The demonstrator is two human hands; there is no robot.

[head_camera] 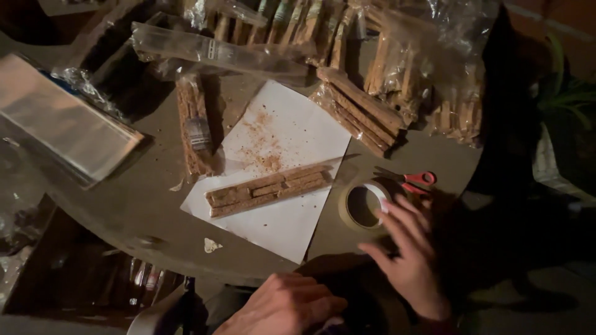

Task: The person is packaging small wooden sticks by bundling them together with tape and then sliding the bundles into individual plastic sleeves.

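Fingers (397, 217) of right hand (406, 254) spread, seemingly touching tape roll (363, 205) just left of them.

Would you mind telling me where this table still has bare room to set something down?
Bare tabletop lies between the white paper sheet and the stack of clear sleeves, with only small scraps. The paper's near corner, below the row of brown sticks, is also free. The far edge is crowded with bagged stick bundles. The right hand touches the tape roll beside the red scissors.

Both hands, left hand (282, 307) and right hand (406, 248), bare, without gloves or rings.
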